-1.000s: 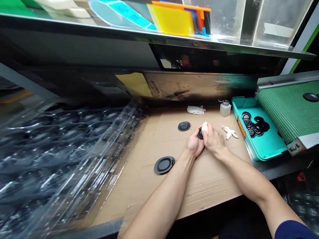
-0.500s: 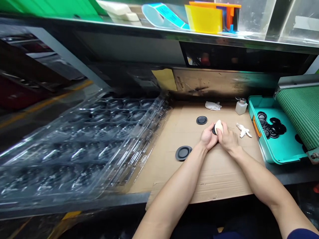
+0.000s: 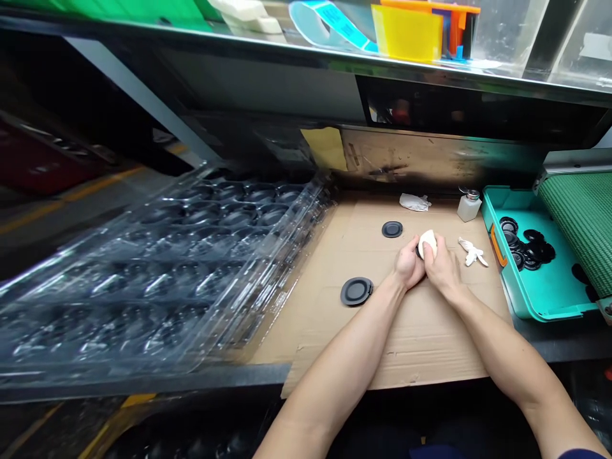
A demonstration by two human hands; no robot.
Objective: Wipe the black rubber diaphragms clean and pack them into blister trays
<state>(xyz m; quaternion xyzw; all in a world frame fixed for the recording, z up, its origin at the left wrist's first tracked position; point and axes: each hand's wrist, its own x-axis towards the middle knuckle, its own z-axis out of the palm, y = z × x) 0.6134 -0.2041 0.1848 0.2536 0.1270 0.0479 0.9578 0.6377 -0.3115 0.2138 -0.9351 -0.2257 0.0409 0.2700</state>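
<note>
My left hand (image 3: pixel 408 262) is closed around a black round disc (image 3: pixel 419 250), of which only a dark edge shows. My right hand (image 3: pixel 442 264) grips a folded white cloth (image 3: pixel 428 241) and presses it against the disc, hiding most of it. Both hands meet above the brown cardboard sheet (image 3: pixel 415 338). One black disc (image 3: pixel 392 229) lies on the cardboard beyond my left hand. A larger-looking black disc (image 3: pixel 356 291) rests nearer, beside my left forearm.
Clear plastic trays (image 3: pixel 191 255) with round pockets are stacked at left. A crumpled white cloth (image 3: pixel 473 252), another white wipe (image 3: pixel 415 202) and a pump bottle (image 3: pixel 469 205) sit on the cardboard. At right, a teal bin (image 3: pixel 549 293) holds black discs beside a green conveyor belt (image 3: pixel 581 204).
The view has shifted slightly, so most things appear a little further right. The white cloth now covers more of the disc's dark edge; both hands keep their grip.
</note>
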